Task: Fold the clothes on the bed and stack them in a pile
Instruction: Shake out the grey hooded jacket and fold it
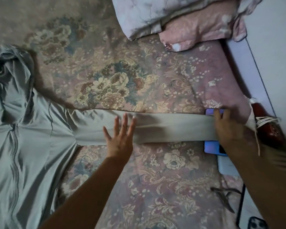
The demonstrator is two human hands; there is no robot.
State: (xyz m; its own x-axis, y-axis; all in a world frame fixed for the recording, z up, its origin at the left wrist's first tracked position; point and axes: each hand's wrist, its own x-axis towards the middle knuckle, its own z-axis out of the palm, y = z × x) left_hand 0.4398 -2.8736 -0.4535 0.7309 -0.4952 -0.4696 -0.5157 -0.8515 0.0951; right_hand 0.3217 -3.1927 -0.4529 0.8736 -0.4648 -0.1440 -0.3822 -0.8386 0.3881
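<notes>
hooded jacket (28, 129): flat at left of bed (155, 179), zipper up, sleeve (155, 128) stretched right | left hand (120, 138): fingers straight, pressing mid-sleeve | right hand (226, 128): fingers curled on the cuff end, over purple phone (213, 148) | pillows (180, 19) far right

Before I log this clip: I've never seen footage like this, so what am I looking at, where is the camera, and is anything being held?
There is no machine here. One camera worn on a person's head looks down at their two bare hands. A grey-green zip hoodie lies flat on a flowered bedspread, one sleeve stretched out to the right. The left hand lies flat on that sleeve, fingers straight. The right hand presses near the cuff; whether it grips is unclear. The sleeve crosses a purple phone. Pillows sit at the top.
</notes>
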